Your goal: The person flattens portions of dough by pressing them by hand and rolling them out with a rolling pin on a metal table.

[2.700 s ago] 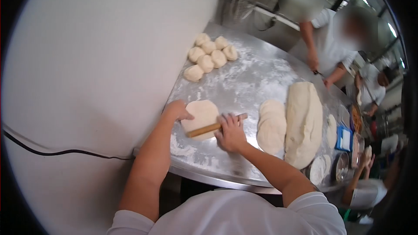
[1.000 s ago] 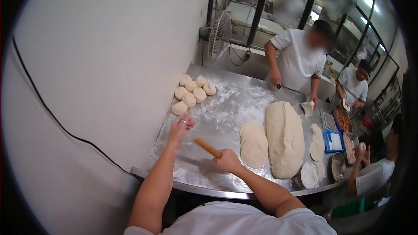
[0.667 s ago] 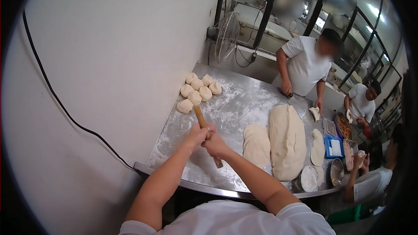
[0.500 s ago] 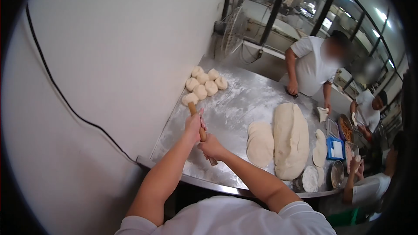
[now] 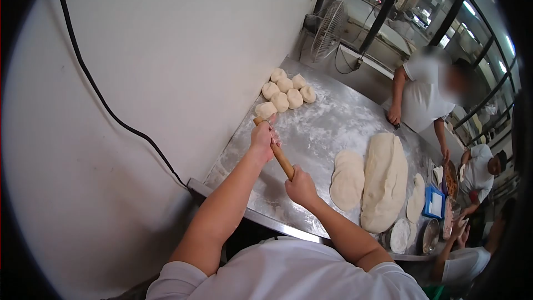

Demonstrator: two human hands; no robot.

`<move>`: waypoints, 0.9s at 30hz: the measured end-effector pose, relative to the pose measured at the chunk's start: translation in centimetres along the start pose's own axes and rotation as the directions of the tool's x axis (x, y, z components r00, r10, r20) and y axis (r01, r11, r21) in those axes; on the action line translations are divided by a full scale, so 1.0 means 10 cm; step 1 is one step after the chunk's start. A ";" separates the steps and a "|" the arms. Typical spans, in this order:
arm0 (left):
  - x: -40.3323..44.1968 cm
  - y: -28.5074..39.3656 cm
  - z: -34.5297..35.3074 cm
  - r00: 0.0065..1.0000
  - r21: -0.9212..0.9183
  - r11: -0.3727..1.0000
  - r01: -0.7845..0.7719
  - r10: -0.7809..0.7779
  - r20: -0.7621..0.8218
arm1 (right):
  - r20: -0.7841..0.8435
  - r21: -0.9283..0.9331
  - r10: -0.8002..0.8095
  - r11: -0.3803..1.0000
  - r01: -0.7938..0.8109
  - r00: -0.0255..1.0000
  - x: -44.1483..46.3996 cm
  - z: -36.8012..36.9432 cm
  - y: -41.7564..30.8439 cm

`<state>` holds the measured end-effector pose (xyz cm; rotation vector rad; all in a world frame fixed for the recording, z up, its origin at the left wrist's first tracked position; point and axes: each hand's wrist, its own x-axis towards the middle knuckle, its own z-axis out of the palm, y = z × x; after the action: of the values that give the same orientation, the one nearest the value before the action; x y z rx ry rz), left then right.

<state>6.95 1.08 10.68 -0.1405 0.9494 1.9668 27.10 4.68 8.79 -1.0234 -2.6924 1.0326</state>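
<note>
A wooden rolling pin [image 5: 283, 161] slants across the near left of the floured metal table. Close to its far end, my left hand [image 5: 262, 141] is wrapped round it. My right hand [image 5: 302, 186] is closed round the near end and hides that tip. Just beyond my left hand lies a cluster of several round dough balls [image 5: 281, 101] by the wall. To the right of my right hand are overlapping flat dough rounds [image 5: 347, 180], and beside them a long thick mass of dough [image 5: 384, 183].
Along the table's right side are a flour bowl [image 5: 400, 235], a metal bowl [image 5: 431, 235] and a blue container [image 5: 434, 203]. A co-worker [image 5: 425, 100] stands across the table; others work at the right. A fan [image 5: 330, 30] stands behind the far edge, and a black cable [image 5: 114, 112] runs down the wall.
My hands have moved farther apart on the rolling pin. The near tip that stuck out past my right hand is now covered. The whole view has shifted, so the table sits farther right.
</note>
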 end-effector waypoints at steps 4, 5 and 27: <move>-0.01 0.10 -0.03 0.999 -0.019 0.999 0.043 -0.043 -0.005 | 0.094 0.195 -0.090 0.978 0.070 0.992 0.07 0.11 0.16; 0.02 0.12 -0.06 0.999 -0.047 0.998 0.046 -0.045 0.028 | 0.138 0.275 -0.101 0.960 0.060 0.985 0.07 0.09 0.14; 0.50 0.05 0.06 0.981 0.297 0.942 -0.154 0.182 -0.071 | 0.161 0.047 0.148 0.986 -0.158 0.976 -0.33 -0.59 0.50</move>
<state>3.88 4.76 9.18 0.0135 1.3421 1.9617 34.16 8.75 10.77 -1.2029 -2.7195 1.2632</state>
